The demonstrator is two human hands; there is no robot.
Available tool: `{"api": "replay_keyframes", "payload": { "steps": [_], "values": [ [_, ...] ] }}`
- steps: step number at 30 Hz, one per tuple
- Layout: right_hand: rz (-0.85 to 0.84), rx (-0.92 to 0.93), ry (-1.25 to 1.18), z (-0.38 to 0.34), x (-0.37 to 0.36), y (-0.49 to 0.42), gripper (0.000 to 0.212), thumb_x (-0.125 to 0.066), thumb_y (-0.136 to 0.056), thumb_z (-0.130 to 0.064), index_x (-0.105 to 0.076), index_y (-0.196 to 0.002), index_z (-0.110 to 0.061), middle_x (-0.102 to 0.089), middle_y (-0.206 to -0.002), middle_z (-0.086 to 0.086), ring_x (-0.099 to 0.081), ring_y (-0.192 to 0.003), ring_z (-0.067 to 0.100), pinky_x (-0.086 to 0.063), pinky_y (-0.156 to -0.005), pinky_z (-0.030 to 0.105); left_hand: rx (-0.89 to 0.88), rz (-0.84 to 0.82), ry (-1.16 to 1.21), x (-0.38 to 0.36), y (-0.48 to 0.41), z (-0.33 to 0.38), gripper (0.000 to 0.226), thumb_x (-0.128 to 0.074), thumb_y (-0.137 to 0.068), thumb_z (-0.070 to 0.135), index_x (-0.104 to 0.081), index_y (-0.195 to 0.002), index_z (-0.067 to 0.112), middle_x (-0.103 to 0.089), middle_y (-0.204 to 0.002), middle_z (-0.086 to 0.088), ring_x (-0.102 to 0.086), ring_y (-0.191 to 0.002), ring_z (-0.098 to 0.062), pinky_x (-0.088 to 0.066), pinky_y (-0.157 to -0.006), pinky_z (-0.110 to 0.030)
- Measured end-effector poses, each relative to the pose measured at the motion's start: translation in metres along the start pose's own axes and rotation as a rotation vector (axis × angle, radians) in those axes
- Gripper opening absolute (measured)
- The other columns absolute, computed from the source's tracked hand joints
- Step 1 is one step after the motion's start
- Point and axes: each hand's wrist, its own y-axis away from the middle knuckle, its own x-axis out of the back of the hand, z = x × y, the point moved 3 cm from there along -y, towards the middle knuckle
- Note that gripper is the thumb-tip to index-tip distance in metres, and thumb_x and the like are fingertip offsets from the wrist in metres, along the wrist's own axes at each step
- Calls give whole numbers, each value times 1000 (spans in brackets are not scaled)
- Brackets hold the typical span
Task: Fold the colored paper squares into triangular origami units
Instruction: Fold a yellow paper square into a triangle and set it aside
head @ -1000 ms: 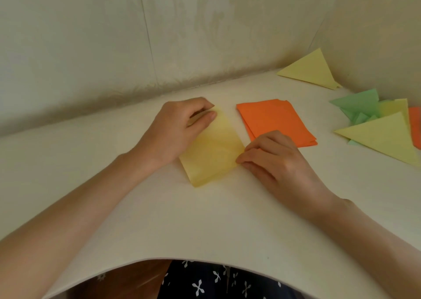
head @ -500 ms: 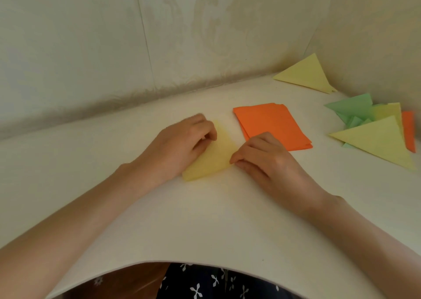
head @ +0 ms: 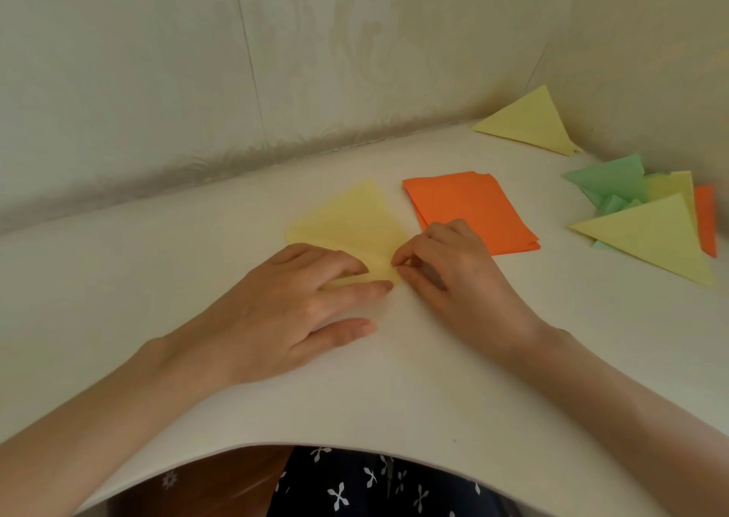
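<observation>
One yellow paper (head: pixel 347 220) by orange stack (head: pixel 465 205): left hand (head: pixel 292 311) flat, right hand (head: pixel 453 280) apparently pinching.

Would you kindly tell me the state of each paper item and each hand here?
yellow sheet: lying flat, near corner pinched.
orange stack: unfolded, flat.
far yellow triangle: folded, untouched.
near yellow triangle: folded, atop green pieces.
green pieces: folded, piled.
left hand: fingers straight, pressing yellow sheet.
right hand: pinching yellow sheet's corner.
</observation>
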Motion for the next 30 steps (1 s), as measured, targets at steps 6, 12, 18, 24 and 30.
{"api": "replay_keyframes", "payload": {
  "steps": [6, 12, 18, 24, 30],
  "values": [
    [-7, -173, 22, 5, 2, 2, 22, -55, -83, -25, -67, -99, -16, -53, -90, 4, -46, -90, 27, -42, -80, 40, 20, 0, -28, -5, 1, -1, 46, -31, -100, 44, -64, -120, 21, -57, -113, -1, -55, -98, -19, -39, -88, -34],
    [-91, -240, -43, 7, 3, 1, 27, -56, -88, -22, -59, -115, -17, -47, -94, 0, -41, -95, 24, -34, -87, 35, -72, 125, -185, 10, -3, 10, 38, -42, -98, 33, -73, -83, 15, -62, -92, -1, -57, -83, -20, -38, -74, -31],
    [-116, -274, -35, 9, 4, 0, 40, -59, -89, -21, -50, -128, -14, -42, -101, -3, -41, -103, 24, -28, -89, 28, 3, 29, -192, -2, -31, 21, 50, -30, -96, 48, -67, -111, 19, -53, -82, 0, -49, -73, -19, -35, -65, -31],
    [-148, -294, -80, 8, 6, 0, 32, -56, -93, -21, -57, -124, -23, -39, -103, -7, -33, -107, 18, -28, -97, 29, -2, -16, -190, -2, -17, 17, 50, -30, -97, 48, -67, -115, 20, -54, -93, 2, -50, -80, -15, -35, -68, -30],
    [-107, -264, -94, 8, 5, 1, 32, -57, -92, -17, -58, -122, -23, -40, -102, -5, -31, -103, 16, -28, -96, 28, 9, 47, -206, 10, 24, 16, 42, -37, -98, 38, -69, -112, 15, -64, -105, 1, -57, -91, -18, -37, -75, -33]
  ]
}}
